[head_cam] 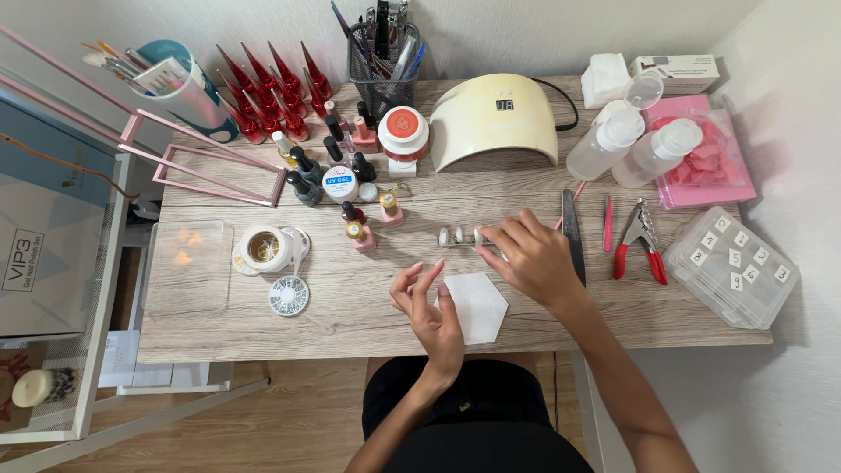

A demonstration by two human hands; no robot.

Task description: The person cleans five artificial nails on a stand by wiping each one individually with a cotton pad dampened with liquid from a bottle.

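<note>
Head view, looking straight down at the wooden table (350, 307). I see my right hand (530, 258) reaching forward over the table, fingers curled, with the fingertips (484, 235) pinched on the right end of a small strip of false nail tips (457, 236); the strip lies flat on the wood, just in front of the cream nail lamp (495, 118). My left hand (431, 311) is raised above the near edge, fingers loosely spread and holding nothing, its palm side overlapping the left edge of a white hexagonal tile (477, 307); I cannot tell whether it touches the tile. The tile lies flat between the two hands, near the table's front edge. Just right of the right hand lies a dark nail file (573, 236), roughly upright in the frame, then pink tweezers (608, 223) and red-handled nail clippers (639, 245), all apart from each other. Further right sits a clear compartment box (731, 267). Left of the strip stand small polish bottles (359, 232), and well to the left a round rhinestone wheel (288, 296). Two clear squeeze bottles (631, 144) lie at the right rear, beside the lamp.
</note>
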